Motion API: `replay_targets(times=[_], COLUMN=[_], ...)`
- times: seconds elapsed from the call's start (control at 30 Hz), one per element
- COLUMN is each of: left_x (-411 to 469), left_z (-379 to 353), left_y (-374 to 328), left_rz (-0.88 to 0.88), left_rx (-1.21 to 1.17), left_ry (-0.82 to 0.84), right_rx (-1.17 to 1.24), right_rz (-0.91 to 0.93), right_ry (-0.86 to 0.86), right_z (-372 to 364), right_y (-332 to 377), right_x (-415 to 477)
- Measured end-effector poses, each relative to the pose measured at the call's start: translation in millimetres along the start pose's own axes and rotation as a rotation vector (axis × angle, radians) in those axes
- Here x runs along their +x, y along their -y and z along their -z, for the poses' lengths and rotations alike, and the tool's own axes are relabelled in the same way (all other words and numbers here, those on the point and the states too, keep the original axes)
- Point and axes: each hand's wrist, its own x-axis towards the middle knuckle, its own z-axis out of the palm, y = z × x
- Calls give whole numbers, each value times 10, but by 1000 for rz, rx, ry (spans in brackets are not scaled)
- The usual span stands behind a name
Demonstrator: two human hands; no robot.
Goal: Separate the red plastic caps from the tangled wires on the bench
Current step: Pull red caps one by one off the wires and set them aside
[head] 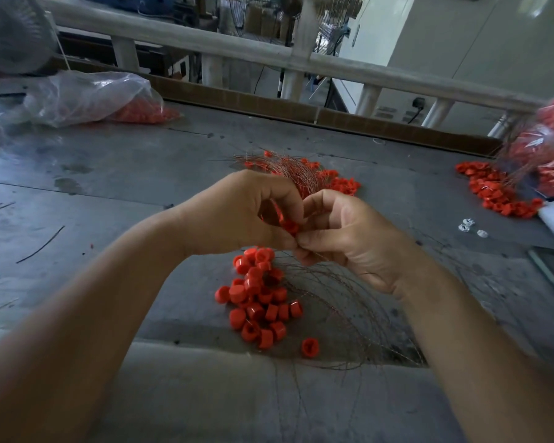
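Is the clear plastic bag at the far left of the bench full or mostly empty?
Mostly empty: the clear bag lies slack on the bench, red caps heaped only in its right end.

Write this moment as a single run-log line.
left hand: pinches small round red plastic cap | right hand: pinches thin brown metal wires | loose red caps pile: on grey bench under hands | stage: separating

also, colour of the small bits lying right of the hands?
White; the small bits show clearest in the head view.
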Motion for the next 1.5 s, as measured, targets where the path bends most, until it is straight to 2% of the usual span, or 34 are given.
replay_targets(times=[0.13,0.3,0.4,0.6,0.67,0.87,1.03,1.2,1.4,1.5], left_x=[-24,-41,-26,-45,-39,41,95,130,194,205], left_z=[56,61,34,52,73,103,42,-30,-153,-193], left_y=[27,80,111,94,114,385,567,601,551,521], left_rz=[73,233,285,276,273,342,427,411,411,359], left_rx=[-32,87,122,53,50,241,325,412,344,315], left_ry=[22,247,329,357,251,-254,-414,-322,-141,-85], right_rx=[-178,-745,-922,-889,-876,-866,-999,-1102,-1034,-1005], right_rz=[-19,27,27,21,30,92,139,77,95,89], right_ry=[41,9,6,8,-20,-192,-329,-350,-384,-310], right_z=[79,94,66,165,215,356,382,401,395,350], right_y=[54,33,-44,-78,-55,54,58,-64,-112,-110], right_x=[-30,-50,-22,-9,-16,11,182,382,622,702])
